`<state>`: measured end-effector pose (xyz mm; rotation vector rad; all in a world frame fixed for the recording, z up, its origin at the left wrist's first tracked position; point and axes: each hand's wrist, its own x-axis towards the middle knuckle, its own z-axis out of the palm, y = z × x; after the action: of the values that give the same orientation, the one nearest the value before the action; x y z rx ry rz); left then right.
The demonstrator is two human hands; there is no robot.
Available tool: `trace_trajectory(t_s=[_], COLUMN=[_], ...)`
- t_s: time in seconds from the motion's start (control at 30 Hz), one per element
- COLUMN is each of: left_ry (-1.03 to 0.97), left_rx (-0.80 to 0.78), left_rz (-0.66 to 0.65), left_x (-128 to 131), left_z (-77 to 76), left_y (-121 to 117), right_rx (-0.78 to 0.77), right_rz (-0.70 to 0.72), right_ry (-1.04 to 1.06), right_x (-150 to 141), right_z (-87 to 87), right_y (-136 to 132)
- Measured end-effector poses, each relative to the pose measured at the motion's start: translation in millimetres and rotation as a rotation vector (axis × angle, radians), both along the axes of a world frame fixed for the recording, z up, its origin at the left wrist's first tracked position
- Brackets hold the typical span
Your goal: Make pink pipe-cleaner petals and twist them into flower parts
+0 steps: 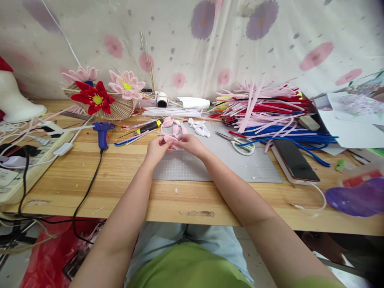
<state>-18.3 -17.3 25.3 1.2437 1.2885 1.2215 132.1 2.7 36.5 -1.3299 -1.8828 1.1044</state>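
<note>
Over the left part of a grey cutting mat (186,170), my left hand (157,150) and my right hand (192,145) meet, both closed on one pink pipe-cleaner petal (170,140). The fingertips partly cover it. Just beyond my hands lie more pink petals (168,121) and a cluster of white looped petals (199,128). A yellow and black utility knife (150,126) rests left of them, beside several short pipe cleaners. To the right on the mat are scissors (244,148) with pale handles.
A blue glue gun (102,134) stands left, its black cord trailing over the table edge. A large pile of pipe cleaners (264,106) fills the back right, near a phone (295,160). Finished flowers (96,98) sit back left. A power strip (39,160) with tangled cables lies far left.
</note>
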Motion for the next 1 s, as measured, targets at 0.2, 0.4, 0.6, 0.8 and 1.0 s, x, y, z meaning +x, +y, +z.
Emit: trace_trajectory(t_s=[0.2, 0.4, 0.6, 0.8, 1.0], left_ry=[0.048, 0.228, 0.179, 0.076, 0.066], left_rx=[0.047, 0.142, 0.1, 0.059, 0.043], left_rz=[-0.218, -0.163, -0.116, -0.084, -0.052], left_x=[-7.9, -9.5, -4.5, -0.4, 0.8], left_z=[5.4, 1.6, 0.2, 0.0, -0.9], left_y=[-4.3, -5.0, -3.8, -4.2, -4.1], right_rx=[0.039, 0.031, 0.009, 0.053, 0.042], right_rz=[0.042, 0.152, 0.138, 0.104, 0.178], right_ry=[0.0, 0.043, 0.159, 0.094, 0.131], right_x=[5.3, 13.3, 13.6, 12.1, 9.8], right_z=[-1.3, 3.1, 3.4, 0.9, 2.2], right_y=[2.6, 4.2, 5.9, 5.7, 4.0])
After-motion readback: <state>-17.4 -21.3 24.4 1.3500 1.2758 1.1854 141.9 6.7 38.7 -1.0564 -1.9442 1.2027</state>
